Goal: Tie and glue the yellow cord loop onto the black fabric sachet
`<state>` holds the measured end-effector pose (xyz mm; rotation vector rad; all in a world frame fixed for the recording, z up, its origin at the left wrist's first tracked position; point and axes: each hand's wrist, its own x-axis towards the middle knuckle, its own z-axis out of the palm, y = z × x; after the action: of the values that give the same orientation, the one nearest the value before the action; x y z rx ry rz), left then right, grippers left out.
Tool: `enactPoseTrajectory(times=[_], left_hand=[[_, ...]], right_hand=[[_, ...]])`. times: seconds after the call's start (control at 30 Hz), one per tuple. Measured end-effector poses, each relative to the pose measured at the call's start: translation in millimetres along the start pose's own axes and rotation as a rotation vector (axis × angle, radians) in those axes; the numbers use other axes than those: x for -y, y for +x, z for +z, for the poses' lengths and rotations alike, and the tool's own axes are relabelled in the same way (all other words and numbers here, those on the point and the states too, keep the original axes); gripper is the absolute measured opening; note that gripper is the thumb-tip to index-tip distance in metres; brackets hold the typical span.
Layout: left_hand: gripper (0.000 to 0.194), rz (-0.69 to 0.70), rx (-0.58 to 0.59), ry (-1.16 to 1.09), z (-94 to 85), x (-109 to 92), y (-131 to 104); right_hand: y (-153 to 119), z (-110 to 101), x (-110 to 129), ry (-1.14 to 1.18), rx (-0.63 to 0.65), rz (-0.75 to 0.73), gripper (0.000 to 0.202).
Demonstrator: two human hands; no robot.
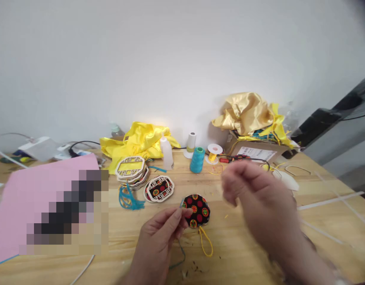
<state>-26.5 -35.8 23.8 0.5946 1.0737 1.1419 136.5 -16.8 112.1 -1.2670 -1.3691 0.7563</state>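
My left hand (160, 239) pinches the left edge of a round, fabric-covered black pendant (195, 209) with red and orange flower patterns. A yellow cord loop (206, 247) hangs from its lower edge. Teal thread (181, 253) trails below my left fingers. My right hand (247, 194) is raised to the right of the pendant, apart from it and blurred by motion. Its fingers are drawn together in a pinch, and whatever is between them is too small or smeared to make out.
Beyond the hands are wooden lattice frames (130, 168), a framed patterned piece (161, 189), teal tassel cord (130, 198), a teal thread cone (197, 160), a squeeze bottle (167, 152), yellow satin (140, 138), and a cardboard box (256, 148) topped with gold cloth. Pink cloth (45, 186) lies left.
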Motion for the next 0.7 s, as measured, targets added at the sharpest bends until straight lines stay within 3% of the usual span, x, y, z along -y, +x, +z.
enactPoseTrajectory(times=[0.13, 0.23, 0.7], left_hand=[[0.019, -0.021, -0.039, 0.048, 7.7, 3.6, -1.2], [0.018, -0.035, -0.044, 0.059, 12.9, 6.3, -2.0], [0.017, -0.096, 0.001, -0.037, 19.5, 11.5, 1.3]], right_hand=[[-34.9, 34.9, -48.2, 0.094, 0.061, 0.227, 0.018], [-48.5, 47.9, -68.4, 0.067, 0.032, 0.234, 0.016], [-68.3, 47.8, -83.2, -0.167, 0.081, 0.003, 0.013]])
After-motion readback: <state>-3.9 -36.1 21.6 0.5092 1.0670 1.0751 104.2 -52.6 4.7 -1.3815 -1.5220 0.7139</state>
